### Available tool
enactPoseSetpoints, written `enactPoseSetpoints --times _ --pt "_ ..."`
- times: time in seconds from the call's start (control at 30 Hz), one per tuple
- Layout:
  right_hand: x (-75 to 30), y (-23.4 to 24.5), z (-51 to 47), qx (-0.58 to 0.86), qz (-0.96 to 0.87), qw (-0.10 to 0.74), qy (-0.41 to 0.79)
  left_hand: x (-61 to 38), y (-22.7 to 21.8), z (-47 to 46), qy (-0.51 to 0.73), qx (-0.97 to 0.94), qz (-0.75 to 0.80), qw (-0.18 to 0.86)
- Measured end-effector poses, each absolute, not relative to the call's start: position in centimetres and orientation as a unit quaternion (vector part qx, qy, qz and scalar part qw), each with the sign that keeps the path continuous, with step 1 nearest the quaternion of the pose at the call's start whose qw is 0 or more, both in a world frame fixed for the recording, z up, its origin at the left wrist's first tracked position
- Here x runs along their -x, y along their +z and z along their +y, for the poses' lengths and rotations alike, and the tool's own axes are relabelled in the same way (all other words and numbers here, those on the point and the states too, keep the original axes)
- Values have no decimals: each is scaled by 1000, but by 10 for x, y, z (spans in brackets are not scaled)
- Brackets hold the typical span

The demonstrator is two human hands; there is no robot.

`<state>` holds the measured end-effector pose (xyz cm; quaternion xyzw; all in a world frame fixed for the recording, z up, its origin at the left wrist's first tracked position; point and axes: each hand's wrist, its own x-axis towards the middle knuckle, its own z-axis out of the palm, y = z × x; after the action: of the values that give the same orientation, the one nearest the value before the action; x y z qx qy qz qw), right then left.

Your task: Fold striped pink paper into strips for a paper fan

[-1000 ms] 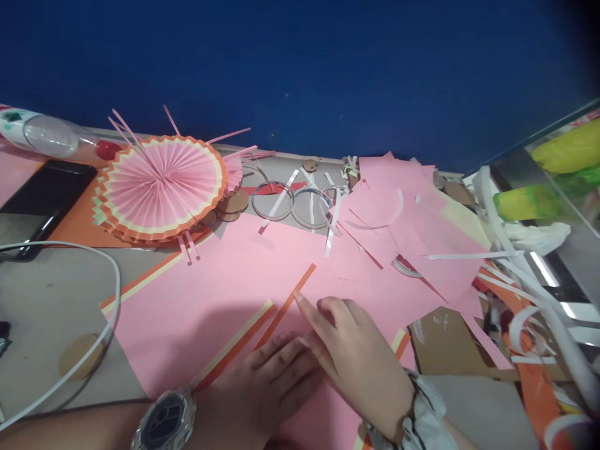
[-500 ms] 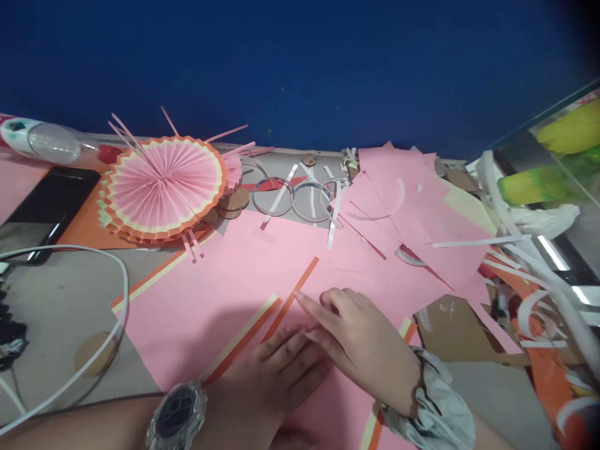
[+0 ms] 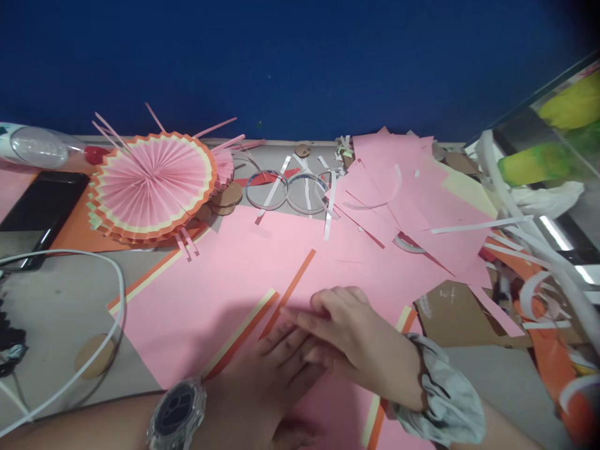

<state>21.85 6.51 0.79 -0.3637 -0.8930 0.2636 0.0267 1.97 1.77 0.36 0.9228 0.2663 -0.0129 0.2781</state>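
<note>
Pink sheet [image 3: 187, 306] flat, mid-frame, orange strip [image 3: 293, 285] and cream-orange band [image 3: 242, 335] across it.
Sheet: big, matte, set at an angle, filling centre to lower centre; narrow cream and orange margins show along its upper-left edge, orange outermost. Orange strip: thin, straight, plain, slanting from just right of centre down-left; top end clear on pink, lower end covered. Cream-orange band: left of the strip, near-parallel, cream on its left side, orange on its right; squared top end near frame centre, lower part covered toward bottom left. Can't tell if band is loose or a folded edge.
</note>
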Motion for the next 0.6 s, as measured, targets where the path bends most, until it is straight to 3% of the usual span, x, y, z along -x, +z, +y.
enactPoseSetpoints --times 0.2,0.37,0.5,0.6 --pt "-221 8 66 448 -867 21 217 -18 -1 16 -9 -932 232 279" --pt "-218 10 65 353 -895 -1 274 -17 0 20 -10 -932 213 293" --pt "-219 11 67 446 -868 10 217 -17 -1 21 -14 -928 209 309" --pt "-219 11 65 414 -873 28 255 -17 -3 20 -32 -930 198 307"
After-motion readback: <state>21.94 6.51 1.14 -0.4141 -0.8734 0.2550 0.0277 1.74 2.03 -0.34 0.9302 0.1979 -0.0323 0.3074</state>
